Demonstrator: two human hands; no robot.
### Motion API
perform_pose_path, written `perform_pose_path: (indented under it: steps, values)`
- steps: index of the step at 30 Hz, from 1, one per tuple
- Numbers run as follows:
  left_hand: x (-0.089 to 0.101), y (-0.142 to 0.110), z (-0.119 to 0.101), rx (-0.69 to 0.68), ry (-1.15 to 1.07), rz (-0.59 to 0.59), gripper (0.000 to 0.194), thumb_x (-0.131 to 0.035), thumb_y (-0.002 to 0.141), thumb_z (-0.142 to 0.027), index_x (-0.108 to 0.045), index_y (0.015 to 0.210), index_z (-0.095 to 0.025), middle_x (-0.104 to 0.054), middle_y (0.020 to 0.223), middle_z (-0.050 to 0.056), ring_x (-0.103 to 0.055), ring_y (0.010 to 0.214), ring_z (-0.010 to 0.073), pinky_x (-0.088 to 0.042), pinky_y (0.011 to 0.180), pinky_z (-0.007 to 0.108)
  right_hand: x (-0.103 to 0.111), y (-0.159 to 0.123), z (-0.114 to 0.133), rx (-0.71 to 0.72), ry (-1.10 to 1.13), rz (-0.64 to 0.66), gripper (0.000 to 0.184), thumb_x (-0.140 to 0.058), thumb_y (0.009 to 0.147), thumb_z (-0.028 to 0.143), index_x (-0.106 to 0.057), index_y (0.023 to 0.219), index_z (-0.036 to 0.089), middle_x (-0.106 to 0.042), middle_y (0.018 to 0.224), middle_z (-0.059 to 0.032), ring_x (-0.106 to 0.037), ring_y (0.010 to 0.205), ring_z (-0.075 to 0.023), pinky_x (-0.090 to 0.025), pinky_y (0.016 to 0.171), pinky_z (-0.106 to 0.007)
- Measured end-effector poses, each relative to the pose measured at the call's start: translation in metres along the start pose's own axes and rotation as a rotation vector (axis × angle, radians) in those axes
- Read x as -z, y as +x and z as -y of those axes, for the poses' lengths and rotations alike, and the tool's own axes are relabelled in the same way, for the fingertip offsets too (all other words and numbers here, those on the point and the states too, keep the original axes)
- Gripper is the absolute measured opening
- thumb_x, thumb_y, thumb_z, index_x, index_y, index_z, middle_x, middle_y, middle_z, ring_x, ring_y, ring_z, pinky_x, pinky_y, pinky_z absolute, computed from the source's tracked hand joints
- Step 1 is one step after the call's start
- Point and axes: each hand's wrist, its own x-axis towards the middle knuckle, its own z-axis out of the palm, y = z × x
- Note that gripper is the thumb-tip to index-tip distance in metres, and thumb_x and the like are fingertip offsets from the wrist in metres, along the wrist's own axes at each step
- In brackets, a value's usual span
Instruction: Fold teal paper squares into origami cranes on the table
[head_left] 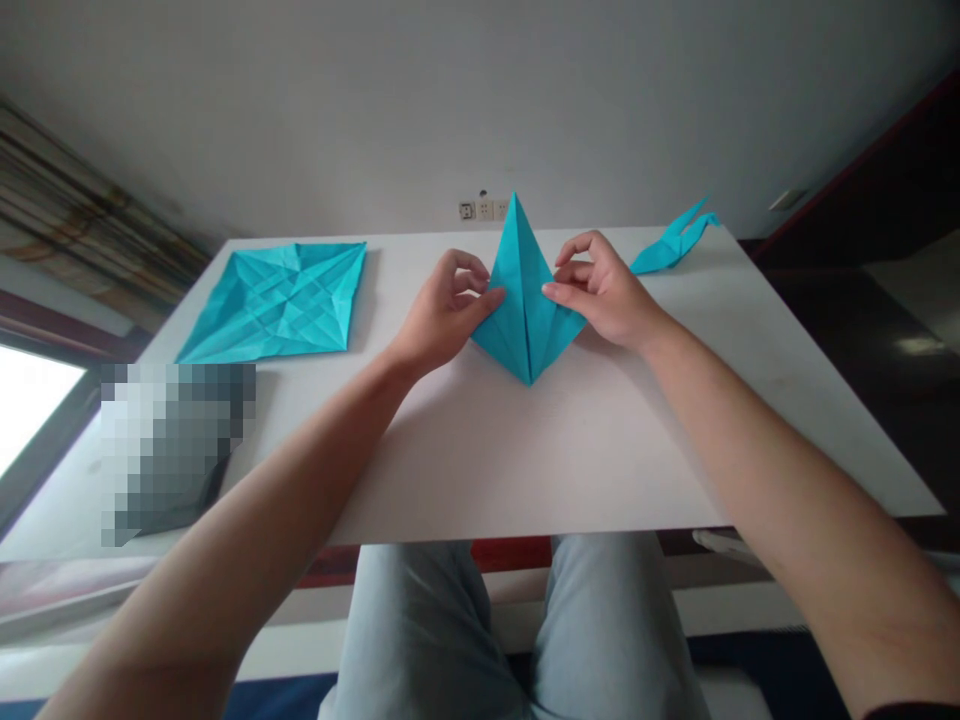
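A teal paper folded into a kite-like shape (pixel 525 300) stands tilted up from the white table (pixel 525 450), its long point toward the wall. My left hand (pixel 442 315) pinches its left edge with thumb and curled fingers. My right hand (pixel 604 290) pinches its right edge the same way.
A creased, unfolded teal paper square (pixel 277 300) lies flat at the table's far left. A finished folded teal figure (pixel 671 245) rests at the far right corner. A blurred-out dark object (pixel 176 450) sits near the left front edge. My knees show below the table edge.
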Motion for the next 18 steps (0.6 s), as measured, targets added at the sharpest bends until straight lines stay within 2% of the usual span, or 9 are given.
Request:
perform_pose_path:
  steps: [4,7,10,13,15,16,18]
  values:
    - [-0.001,-0.001,-0.007,-0.050,-0.027,0.002,0.044,-0.094,0.096,-0.037,-0.053,0.110,-0.027,-0.065,0.096,-0.004,-0.061,0.073,0.0098,-0.047,0.062,0.021,-0.002,-0.002,0.011,0.035,-0.031,-0.007,0.036,-0.095,0.096,0.043,-0.066,0.114,0.033,-0.057,0.083,0.0051,-0.059,0.075,-0.0184,-0.054,0.071,-0.035]
    - [-0.001,-0.001,-0.009,-0.084,0.074,-0.001,0.035,-0.092,0.095,-0.031,-0.060,0.104,-0.024,-0.067,0.102,-0.001,-0.056,0.072,0.0084,-0.044,0.063,0.022,-0.005,-0.003,0.023,0.078,-0.054,-0.001,0.023,-0.090,0.095,0.042,-0.075,0.106,0.028,-0.071,0.095,-0.0001,-0.067,0.089,-0.0206,-0.060,0.085,-0.038]
    - [-0.001,-0.003,-0.008,-0.097,0.173,0.032,0.025,-0.089,0.097,-0.034,-0.068,0.102,-0.022,-0.067,0.096,0.000,-0.056,0.072,0.0098,-0.045,0.065,0.024,-0.007,-0.005,0.034,0.076,-0.067,0.035,0.022,-0.087,0.096,0.044,-0.080,0.107,0.026,-0.080,0.110,-0.0044,-0.073,0.104,-0.0249,-0.062,0.096,-0.041]
    - [-0.001,-0.005,-0.011,-0.142,0.285,0.030,0.020,-0.086,0.099,-0.038,-0.077,0.106,-0.022,-0.074,0.110,0.005,-0.070,0.095,0.0167,-0.056,0.083,0.029,-0.009,-0.007,0.040,0.084,-0.075,0.051,0.023,-0.084,0.096,0.044,-0.082,0.110,0.025,-0.081,0.112,-0.0052,-0.073,0.105,-0.0257,-0.062,0.094,-0.040]
    - [-0.001,-0.008,-0.016,-0.189,0.378,0.015,0.017,-0.084,0.097,-0.033,-0.081,0.111,-0.023,-0.077,0.124,0.008,-0.073,0.113,0.0210,-0.060,0.098,0.034,-0.010,-0.008,0.042,0.099,-0.068,0.059,0.021,-0.084,0.096,0.041,-0.082,0.109,0.024,-0.081,0.110,-0.0047,-0.072,0.102,-0.0245,-0.061,0.091,-0.038]
    - [-0.002,-0.009,-0.019,-0.205,0.416,0.020,0.017,-0.082,0.097,-0.030,-0.082,0.112,-0.023,-0.077,0.126,0.008,-0.073,0.116,0.0213,-0.060,0.102,0.035,-0.010,-0.008,0.042,0.108,-0.060,0.064,0.020,-0.083,0.096,0.040,-0.082,0.109,0.024,-0.080,0.109,-0.0043,-0.071,0.101,-0.0238,-0.061,0.091,-0.038]
    - [-0.004,-0.011,-0.024,-0.206,0.444,0.054,0.016,-0.077,0.097,-0.024,-0.080,0.112,-0.022,-0.080,0.121,0.007,-0.074,0.107,0.0195,-0.060,0.102,0.035,-0.012,-0.009,0.044,0.117,-0.039,0.073,0.020,-0.082,0.097,0.040,-0.083,0.111,0.025,-0.080,0.109,-0.0036,-0.071,0.101,-0.0229,-0.061,0.090,-0.037]
